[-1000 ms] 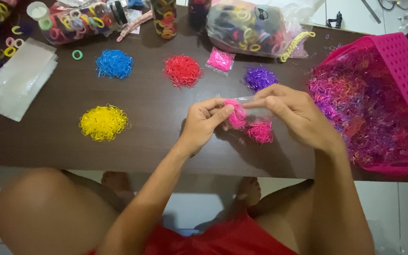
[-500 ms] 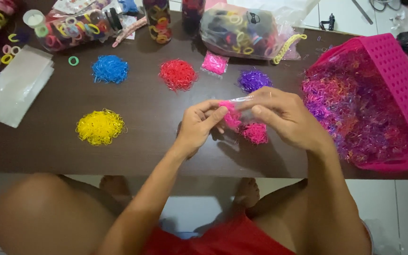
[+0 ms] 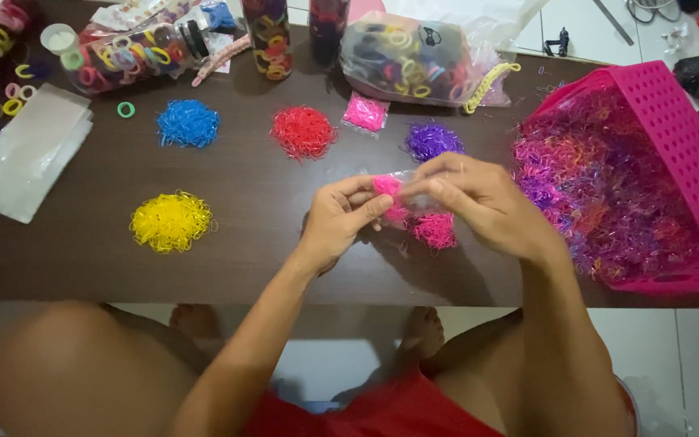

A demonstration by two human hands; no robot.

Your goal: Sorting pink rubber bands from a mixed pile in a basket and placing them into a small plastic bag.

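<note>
My left hand (image 3: 340, 220) and my right hand (image 3: 479, 201) meet above the dark wooden table (image 3: 244, 243). Together they pinch a small clear plastic bag (image 3: 398, 194) with pink rubber bands inside. Just below the fingers lies a loose pile of pink bands (image 3: 434, 230) on the table. Both hands have their fingertips closed on the bag, left from the left side, right from the right.
Piles of small bands lie on the table: yellow (image 3: 170, 220), blue (image 3: 188, 123), red (image 3: 303, 131), purple (image 3: 433, 141), and a filled pink packet (image 3: 365, 112). A pink perforated basket (image 3: 689, 137) of mixed bands stands right. Clear empty bags (image 3: 30, 154) lie left. Jars and bagged hair ties line the back.
Both hands stay together on the small bag, shifting only slightly; the pink pile and the other piles have not moved.
</note>
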